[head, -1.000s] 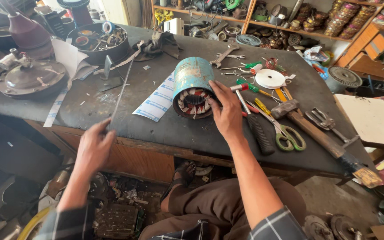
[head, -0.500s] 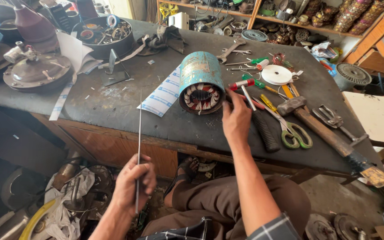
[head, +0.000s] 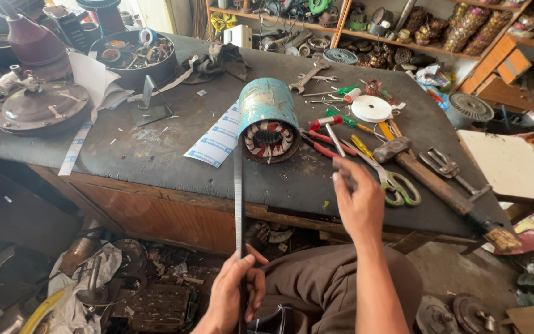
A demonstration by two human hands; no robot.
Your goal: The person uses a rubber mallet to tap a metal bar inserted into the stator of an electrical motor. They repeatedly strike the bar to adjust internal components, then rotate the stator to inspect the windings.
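**Long strip in the left hand, right hand at the tools beside the stator**

The left hand [head: 237,295] is closed around the near end of a long, thin dark metal strip [head: 238,204], held low in front of the bench edge. The strip runs almost straight away from the person, its long axis near-to-far, and its far end reaches the open face of the teal motor stator [head: 269,120], which lies on its side near the middle of the dark workbench [head: 156,154] with its copper windings facing the near edge. Whether the tip touches the windings or only overlaps them in the view is hard to tell.

The right hand [head: 358,201] rests on the bench to the right of the stator, fingers curled down onto the tools there; it seems to pinch a slim rod-like tool [head: 335,141] that points toward the stator, though the grip is partly hidden. Just right of it lie green-handled scissors [head: 397,185], a hammer [head: 421,170] and a roll of white tape [head: 371,108]. The right hand is nearer the stator; the left is well below it, joined to it only by the strip.
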